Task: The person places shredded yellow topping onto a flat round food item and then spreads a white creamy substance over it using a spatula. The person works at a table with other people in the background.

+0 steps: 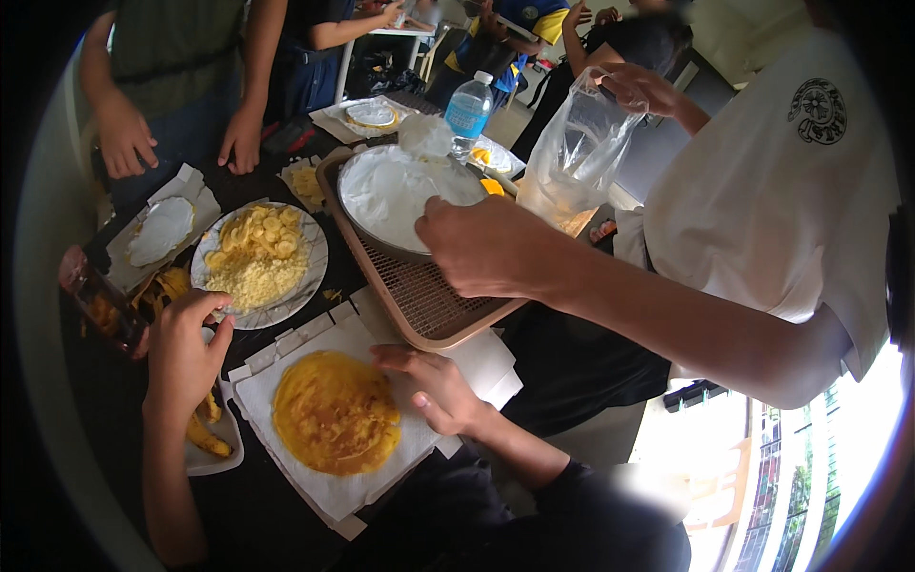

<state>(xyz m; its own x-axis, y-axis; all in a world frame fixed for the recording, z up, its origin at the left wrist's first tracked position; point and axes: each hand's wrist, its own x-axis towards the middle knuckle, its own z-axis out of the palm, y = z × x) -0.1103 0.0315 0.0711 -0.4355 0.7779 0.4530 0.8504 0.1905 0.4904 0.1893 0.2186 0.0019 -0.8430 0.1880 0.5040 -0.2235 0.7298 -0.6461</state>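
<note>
A round yellow-brown crepe [335, 415] lies flat on white paper [262, 386] in front of me. My right hand [434, 389] rests at the crepe's upper right edge, fingers stretched out, holding nothing. Over the near rim of a marbled plate [316, 276] is my left hand [186, 348], its thumb and forefinger apart. Sliced banana [257, 234] and a pale grated heap [262, 276] fill that plate. Across from my right hand, another person's hand [481, 246] reaches over a bowl of white cream [396, 195]; a lump of cream [426, 136] is raised above it. Any utensil is hard to make out.
The bowl stands on a brown mesh tray [424, 296]. A water bottle [467, 116] is behind it. That person's other hand holds a clear plastic bag [581, 143]. On the left are a jar [100, 300], a cream-covered round [162, 232] and a white dish [224, 458] with bananas.
</note>
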